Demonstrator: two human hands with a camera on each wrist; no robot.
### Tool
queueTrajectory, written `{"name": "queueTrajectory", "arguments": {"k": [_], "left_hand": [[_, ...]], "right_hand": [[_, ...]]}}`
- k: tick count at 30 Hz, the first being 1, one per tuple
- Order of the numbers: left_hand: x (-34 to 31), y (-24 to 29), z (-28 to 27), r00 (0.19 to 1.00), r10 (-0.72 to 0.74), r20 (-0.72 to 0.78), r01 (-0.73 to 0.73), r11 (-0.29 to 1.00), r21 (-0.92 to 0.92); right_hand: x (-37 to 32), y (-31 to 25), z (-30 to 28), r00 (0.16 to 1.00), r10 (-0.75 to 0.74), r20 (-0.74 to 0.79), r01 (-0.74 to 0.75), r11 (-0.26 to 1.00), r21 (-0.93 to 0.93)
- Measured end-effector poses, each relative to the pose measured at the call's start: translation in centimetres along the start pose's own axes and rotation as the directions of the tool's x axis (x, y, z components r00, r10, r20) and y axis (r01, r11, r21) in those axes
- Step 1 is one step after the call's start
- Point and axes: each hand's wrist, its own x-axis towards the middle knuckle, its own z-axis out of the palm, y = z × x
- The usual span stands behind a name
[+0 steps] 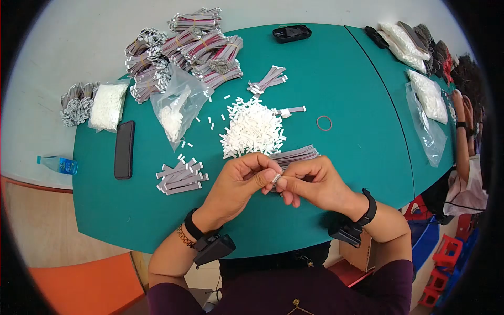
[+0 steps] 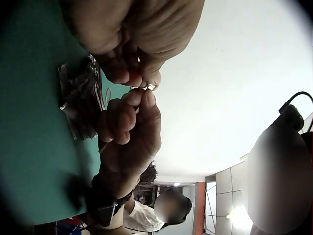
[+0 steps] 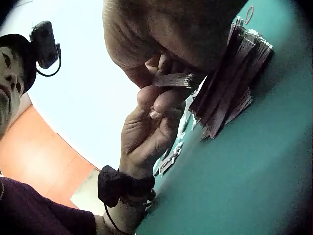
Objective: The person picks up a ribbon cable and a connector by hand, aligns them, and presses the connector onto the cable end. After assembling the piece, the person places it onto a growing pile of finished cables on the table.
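Above the table's near side, my left hand point(image 1: 233, 184) and right hand point(image 1: 323, 184) meet fingertip to fingertip. Between thumb and finger, the left pinches a small white connector point(image 1: 276, 178), bright at the fingertips in the left wrist view. My right hand grips a short grey ribbon cable point(image 3: 173, 80), whose wire ends stick out from the curled fingers in the right wrist view. Fingers hide where cable and connector meet. Just beyond the hands lie a stack of grey ribbon cables point(image 1: 296, 156) and a heap of loose white connectors point(image 1: 252, 128).
Left of the hands is a small pile of cables with white ends point(image 1: 181, 176). A phone point(image 1: 124, 149), an opened plastic bag point(image 1: 178, 107) and bundled cables point(image 1: 189, 52) lie farther off. A red rubber band point(image 1: 324, 123) sits right. Another person point(image 1: 464, 131) works at the right edge.
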Motion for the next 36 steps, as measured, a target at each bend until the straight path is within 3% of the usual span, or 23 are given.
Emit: {"name": "queueTrajectory", "arguments": {"k": [5,23,29,36], "left_hand": [[0.0,0.2,0.2,1.0,0.016,-0.023,-0.015,0.999,0.046],[-0.3,-0.5,0.9,0.96,0.275,-0.056,-0.241,0.909,0.34],[-0.3,0.4,0.4,0.987,0.157,-0.03,-0.141,0.945,0.295],[-0.2,0.9,0.2,0.993,0.119,0.01,-0.118,0.967,0.224]], "right_hand": [[0.1,0.1,-0.2,1.0,0.013,0.009,-0.013,1.0,0.011],[0.0,-0.2,-0.2,0.999,0.041,0.02,-0.042,0.999,0.017],[0.0,-0.4,-0.2,0.999,0.053,0.01,-0.053,0.997,0.05],[0.1,-0.4,-0.5,0.999,0.036,0.021,-0.037,0.996,0.082]]}}
